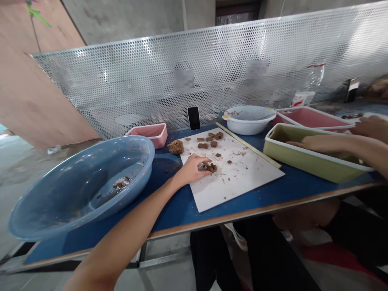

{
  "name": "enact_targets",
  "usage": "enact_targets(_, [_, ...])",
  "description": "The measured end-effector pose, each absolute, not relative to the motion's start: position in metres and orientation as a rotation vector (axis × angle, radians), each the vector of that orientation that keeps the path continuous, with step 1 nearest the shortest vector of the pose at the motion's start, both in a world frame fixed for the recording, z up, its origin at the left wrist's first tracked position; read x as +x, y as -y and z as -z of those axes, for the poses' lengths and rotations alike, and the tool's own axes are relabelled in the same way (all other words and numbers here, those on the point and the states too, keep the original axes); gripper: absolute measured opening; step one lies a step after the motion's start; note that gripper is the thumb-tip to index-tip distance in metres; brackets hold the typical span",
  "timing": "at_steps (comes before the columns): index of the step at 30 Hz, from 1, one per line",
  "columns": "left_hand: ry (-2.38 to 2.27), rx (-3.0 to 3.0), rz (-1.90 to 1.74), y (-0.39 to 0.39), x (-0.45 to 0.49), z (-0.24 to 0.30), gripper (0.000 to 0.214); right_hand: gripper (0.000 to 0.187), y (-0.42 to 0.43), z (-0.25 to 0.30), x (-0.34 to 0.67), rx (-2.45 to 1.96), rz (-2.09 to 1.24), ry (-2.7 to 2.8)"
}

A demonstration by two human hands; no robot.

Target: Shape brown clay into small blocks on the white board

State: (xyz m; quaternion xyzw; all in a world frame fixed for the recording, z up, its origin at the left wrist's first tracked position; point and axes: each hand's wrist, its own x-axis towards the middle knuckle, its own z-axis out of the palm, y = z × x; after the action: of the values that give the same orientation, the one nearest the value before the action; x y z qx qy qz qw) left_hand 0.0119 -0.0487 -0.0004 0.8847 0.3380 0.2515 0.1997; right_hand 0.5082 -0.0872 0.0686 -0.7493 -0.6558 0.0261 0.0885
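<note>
My left hand [193, 169] reaches onto a white board [242, 173] on the blue table, its fingers closed on a small brown dough piece [211, 166]. Several more brown pieces [209, 141] lie at the board's far end, and a rough lump of the same dough [175, 146] sits at its far left corner. Over to the right, my right hand [306, 142] lies flat inside a yellow-green tray [297, 159] with its fingers stretched out and nothing in them.
A big blue basin [81, 182] with crumbs stands at the left, a small pink tray [151, 133] behind it. A phone [193, 117] leans on the perforated metal screen. A white bowl [248, 119], a pink tray [312, 117] and a thin stick [248, 145] lie behind. Another person's hand [370, 126] is far right.
</note>
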Motion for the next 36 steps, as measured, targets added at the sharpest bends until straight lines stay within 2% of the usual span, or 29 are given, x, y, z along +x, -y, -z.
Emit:
enact_targets(2, [-0.933,2.467,-0.718,0.049,0.012,0.000,0.044,0.062,0.090,-0.076,0.495,-2.310,-0.214,1.980])
enact_targets(4, [-0.930,2.462,-0.727,0.050,0.012,-0.001,0.043,0.050,0.099,-0.085,0.469,-2.203,-0.048,1.921])
enact_targets(5, [-0.931,2.464,-0.728,0.050,0.012,-0.001,0.043,0.052,0.106,-0.088,0.453,-2.099,-0.028,1.881])
enact_targets(8, [-0.938,2.471,-0.721,0.051,0.012,-0.002,0.044,0.072,0.132,-0.089,0.396,-1.711,-0.508,1.974])
enact_targets(13, [-0.963,2.457,-0.720,0.054,0.012,-0.004,0.046,0.068,0.157,-0.061,0.313,-1.479,-1.164,1.964])
enact_targets(17, [-0.974,2.466,-0.691,0.056,0.014,-0.005,0.040,0.071,0.151,-0.045,0.278,-1.344,-1.527,1.833])
enact_targets(31, [-0.941,2.504,-0.703,0.054,0.014,-0.003,0.033,0.068,0.139,-0.035,0.259,-1.231,-1.701,1.719])
enact_targets(36, [-0.957,2.485,-0.697,0.056,0.015,-0.005,0.035,0.060,0.143,-0.039,0.255,-1.265,-1.725,1.635])
